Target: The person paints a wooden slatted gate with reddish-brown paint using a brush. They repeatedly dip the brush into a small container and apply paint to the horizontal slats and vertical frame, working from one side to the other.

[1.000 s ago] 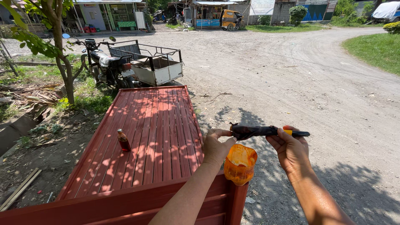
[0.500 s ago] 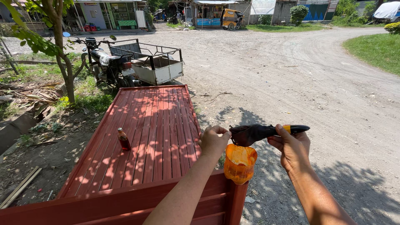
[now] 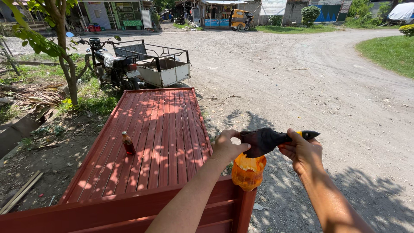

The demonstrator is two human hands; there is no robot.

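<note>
My left hand point(image 3: 227, 146) pinches one end of a dark cloth point(image 3: 261, 141) that wraps the shaft of a tool. My right hand point(image 3: 302, 152) grips the tool's yellow and black handle point(image 3: 307, 135), whose black tip sticks out to the right. Both hands hover just above an orange plastic container point(image 3: 248, 171) that stands on the corner post of the red slatted panel point(image 3: 159, 129). A small brown bottle point(image 3: 127, 143) stands upright on the panel, well to the left of my hands.
A motorcycle with a white sidecar point(image 3: 161, 69) is parked beyond the panel's far end. A thin tree point(image 3: 64, 64) grows at the left among weeds and debris. A gravel road point(image 3: 310, 82) stretches right and ahead, with shops and a yellow vehicle point(image 3: 239, 19) far off.
The dark cloth has bunched wider around the tool shaft, and the tool has tilted slightly, its right end higher. Both hands stay above the orange container.
</note>
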